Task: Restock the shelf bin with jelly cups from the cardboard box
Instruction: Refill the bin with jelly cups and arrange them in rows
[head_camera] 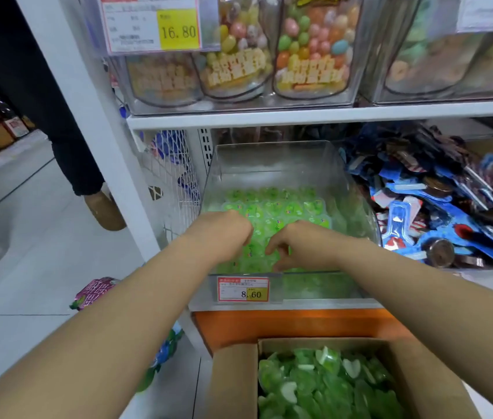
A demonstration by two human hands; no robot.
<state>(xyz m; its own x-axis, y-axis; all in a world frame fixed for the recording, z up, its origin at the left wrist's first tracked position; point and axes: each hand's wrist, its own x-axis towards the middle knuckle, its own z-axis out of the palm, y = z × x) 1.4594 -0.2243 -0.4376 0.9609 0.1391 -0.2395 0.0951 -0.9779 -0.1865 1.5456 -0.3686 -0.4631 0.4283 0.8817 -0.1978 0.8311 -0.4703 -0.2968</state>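
Note:
A clear plastic shelf bin [272, 158] holds a layer of green jelly cups [281, 207] across its floor. Both my hands reach into the bin over its front wall. My left hand [224, 231] hangs with fingers curled downward over the cups; whether it holds any is hidden. My right hand [292, 243] has its thumb and fingers bent down onto the cups. An open cardboard box [236, 382] below the shelf is full of more green jelly cups [323, 385].
A bin of blue and brown wrapped snacks [438, 207] sits right of the jelly bin. Jars of colourful candy [311, 46] stand on the shelf above. A price tag [243, 289] is on the bin's front. Another person's leg and shoe [104, 210] are at the left aisle.

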